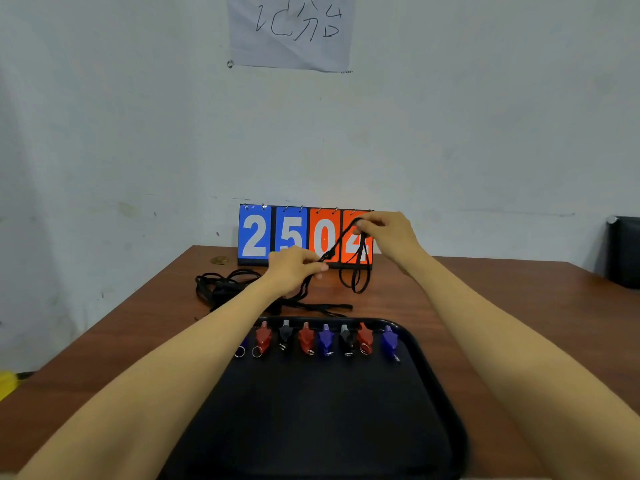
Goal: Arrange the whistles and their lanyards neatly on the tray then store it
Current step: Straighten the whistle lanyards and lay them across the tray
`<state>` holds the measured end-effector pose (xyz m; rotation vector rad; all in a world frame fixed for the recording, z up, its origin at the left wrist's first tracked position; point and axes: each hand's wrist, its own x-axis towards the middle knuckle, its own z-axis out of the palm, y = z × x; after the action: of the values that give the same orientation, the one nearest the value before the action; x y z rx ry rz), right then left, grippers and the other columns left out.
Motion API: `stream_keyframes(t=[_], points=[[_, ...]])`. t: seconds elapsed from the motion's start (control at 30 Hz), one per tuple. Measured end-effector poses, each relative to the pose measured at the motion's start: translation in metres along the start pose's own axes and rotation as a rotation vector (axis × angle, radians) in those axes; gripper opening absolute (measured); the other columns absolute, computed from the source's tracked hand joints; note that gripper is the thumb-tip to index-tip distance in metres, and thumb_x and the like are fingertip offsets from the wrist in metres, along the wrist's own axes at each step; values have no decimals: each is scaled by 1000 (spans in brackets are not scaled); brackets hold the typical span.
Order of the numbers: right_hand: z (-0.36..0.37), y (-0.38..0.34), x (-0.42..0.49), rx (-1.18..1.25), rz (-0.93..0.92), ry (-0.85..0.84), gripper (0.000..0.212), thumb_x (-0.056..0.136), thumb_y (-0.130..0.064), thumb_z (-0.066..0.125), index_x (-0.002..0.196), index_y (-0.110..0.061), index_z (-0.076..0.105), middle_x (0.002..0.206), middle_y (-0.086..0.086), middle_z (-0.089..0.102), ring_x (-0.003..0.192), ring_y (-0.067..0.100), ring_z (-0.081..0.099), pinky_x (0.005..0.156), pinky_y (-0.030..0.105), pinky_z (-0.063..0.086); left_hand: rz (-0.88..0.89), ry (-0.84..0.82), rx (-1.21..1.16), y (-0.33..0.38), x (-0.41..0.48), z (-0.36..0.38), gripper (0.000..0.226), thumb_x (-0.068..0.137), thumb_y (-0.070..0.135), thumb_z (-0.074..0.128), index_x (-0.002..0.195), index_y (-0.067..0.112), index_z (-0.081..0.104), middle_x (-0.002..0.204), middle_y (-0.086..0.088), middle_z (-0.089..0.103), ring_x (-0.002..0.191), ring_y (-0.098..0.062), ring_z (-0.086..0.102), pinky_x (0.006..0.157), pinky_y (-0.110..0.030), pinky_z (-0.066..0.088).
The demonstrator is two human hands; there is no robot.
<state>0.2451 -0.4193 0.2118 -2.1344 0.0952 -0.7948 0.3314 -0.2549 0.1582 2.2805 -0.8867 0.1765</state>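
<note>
One head cam; faces fwd and down over the table [485, 292], close above; wall behind table.

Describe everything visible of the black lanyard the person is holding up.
The lanyard is a thin, flat, fabric-like black cord. Both the left hand and right hand pinch it, one stretch taut between them. Loops hang below the right hand before the scoreboard; another length trails from the left hand toward the table.
</note>
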Motion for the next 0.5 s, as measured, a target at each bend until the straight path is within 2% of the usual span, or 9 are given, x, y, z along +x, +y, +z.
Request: stream_keyframes(t=[0.07,0.1,0.13,0.17,0.23,0.3,0.33,0.4,0.5], points=[[-5,3,2,53,23,63,19,91,-14,55,98,-6,71,92,9,71,91,16,63,89,26,46,-32,53,70,-11,-3,-3,25,91,37,55,71,25,63,59,14,54,66,-3,50,96,-39,39],[-6,5,2,84,33,87,18,91,-14,56,96,-6,71,92,9,71,90,17,63,91,28,48,-78,80,136,-17,-5,-5,23,91,36,55,79,19,65,67,10,58,72,-7,55,95,-38,43],[-8,6,2,109,43,101,18,91,-14,56,96,-6,71,92,10,71,90,17,64,92,29,48,-158,69,228,-21,-6,-7,24,91,36,57,96,15,66,84,3,64,88,-14,60,97,-40,43],[-8,6,1,111,52,100,18,92,-14,56,96,-6,71,93,11,72,91,17,63,93,29,48,-263,11,328,-23,-7,-8,35,88,35,60,116,13,59,109,-5,61,109,-23,55,102,-43,39],[-7,6,-3,47,53,53,19,92,-16,56,98,-6,71,97,11,72,95,18,63,91,26,45,-426,-134,415,-19,-8,-9,72,80,34,70,139,14,34,143,-15,32,135,-34,27,109,-50,27],[-5,3,-7,-25,28,0,20,92,-18,57,101,-7,71,99,9,72,99,18,63,88,25,44,-393,-136,190,-1,-7,-14,90,76,30,75,146,16,21,153,-14,14,141,-34,13,115,-50,21],[-4,-1,-9,-59,9,-20,20,92,-18,57,102,-8,71,100,8,72,99,18,63,88,25,44,-336,-101,-29,9,-6,-19,91,76,29,75,147,17,20,154,-11,16,142,-31,16,115,-49,22],[-5,-8,-14,-137,-45,-55,21,92,-19,56,104,-9,71,102,6,71,99,17,63,91,27,47,-195,-93,-384,33,-12,-29,79,79,32,72,145,19,30,150,-4,33,138,-23,32,111,-39,30],[-10,-26,-25,-212,-127,-95,21,92,-18,56,103,-11,72,102,4,71,95,15,63,88,26,48,-31,-133,-422,60,-28,-42,56,82,38,67,132,20,50,128,3,55,116,-10,50,95,-27,36]])
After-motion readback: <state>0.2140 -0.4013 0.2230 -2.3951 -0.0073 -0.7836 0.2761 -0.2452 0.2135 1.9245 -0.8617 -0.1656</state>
